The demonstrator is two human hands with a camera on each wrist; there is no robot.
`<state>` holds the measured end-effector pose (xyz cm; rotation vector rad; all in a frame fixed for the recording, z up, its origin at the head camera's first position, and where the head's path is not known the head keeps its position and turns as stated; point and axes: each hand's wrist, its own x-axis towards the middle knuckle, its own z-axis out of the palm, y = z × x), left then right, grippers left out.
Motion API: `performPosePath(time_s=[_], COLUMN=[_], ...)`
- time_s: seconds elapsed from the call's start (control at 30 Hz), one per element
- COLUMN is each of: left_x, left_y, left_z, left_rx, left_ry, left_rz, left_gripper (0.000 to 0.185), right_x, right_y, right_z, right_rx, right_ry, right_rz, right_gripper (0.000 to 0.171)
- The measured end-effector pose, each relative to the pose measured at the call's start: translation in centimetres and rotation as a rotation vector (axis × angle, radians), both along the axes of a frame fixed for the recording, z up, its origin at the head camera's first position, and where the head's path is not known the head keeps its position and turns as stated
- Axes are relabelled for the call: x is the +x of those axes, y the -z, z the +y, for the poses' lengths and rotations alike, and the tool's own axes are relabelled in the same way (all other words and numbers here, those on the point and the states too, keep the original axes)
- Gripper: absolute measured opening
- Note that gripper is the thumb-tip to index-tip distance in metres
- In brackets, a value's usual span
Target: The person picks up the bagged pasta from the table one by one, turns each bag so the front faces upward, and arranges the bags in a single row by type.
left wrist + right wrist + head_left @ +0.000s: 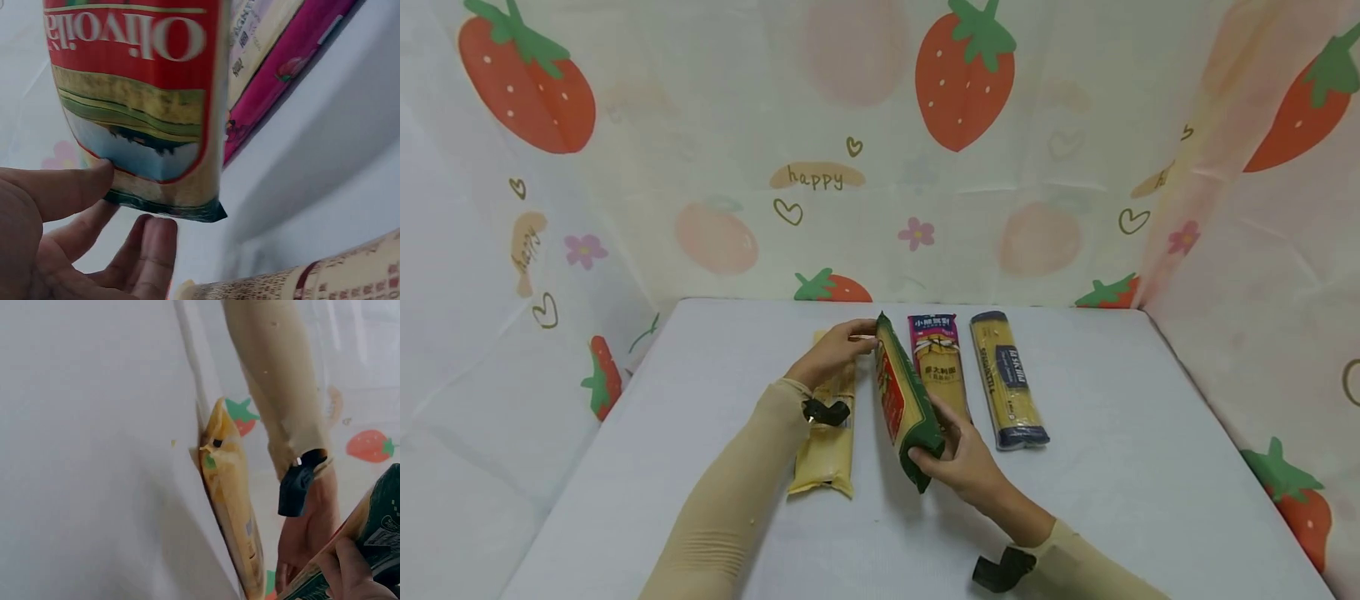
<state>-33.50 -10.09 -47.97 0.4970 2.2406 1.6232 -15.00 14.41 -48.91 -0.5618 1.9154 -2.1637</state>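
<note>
A green, red and yellow pasta package [904, 396] marked "olivoilà" is held tilted above the white table between both hands. The right hand [966, 458] grips its near green end, thumb on one side and fingers on the other. At the far end, the left hand [835, 354] pinches a corner; in the left wrist view the thumb lies on the package's printed face [134, 119] and another finger goes behind it. Under the left forearm lies a yellow package [823, 462], partly hidden by the hand and wrist.
To the right, a pink-topped pasta package [938, 367] lies partly behind the held one. Farther right is a spaghetti package with dark blue ends [1007, 375]. The white table [1112, 467] is bordered by strawberry-print cloth walls [925, 192] at the back and sides.
</note>
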Motion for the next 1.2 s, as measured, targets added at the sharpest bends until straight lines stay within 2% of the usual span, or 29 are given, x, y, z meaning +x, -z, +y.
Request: performPosePath(time_s=[0.2,0.33,0.6,0.77,1.07,1.2], left_x=[0.2,0.3,-0.1,0.0,0.2,0.2], left_y=[0.4,0.7,1.6,1.9,1.8,1.7], left_z=[0.0,0.1,0.4,0.0,-0.4,-0.6], left_rx=[0.091,0.151,0.213,0.219,0.257,0.261], left_ry=[0.036,0.060,-0.035,-0.060,-0.066,-0.084], left_rz=[-0.151,-0.218,-0.311,-0.309,-0.213,-0.208], left_gripper=[0.061,0.064,0.064,0.059,0.058,0.059], right_x=[0.1,0.1,0.0,-0.1,-0.4,-0.4], right_y=[-0.2,-0.3,-0.3,-0.2,-0.8,-1.1], right_z=[0.0,0.0,0.1,0.2,0.7,1.0], right_rx=[-0.028,-0.061,-0.038,0.029,0.152,0.187], right_ry=[0.036,0.030,0.025,0.021,0.000,0.021], right_rz=[-0.051,-0.071,-0.090,-0.040,0.078,0.099], right_gripper=[0.089,0.090,0.091,0.090,0.090,0.087])
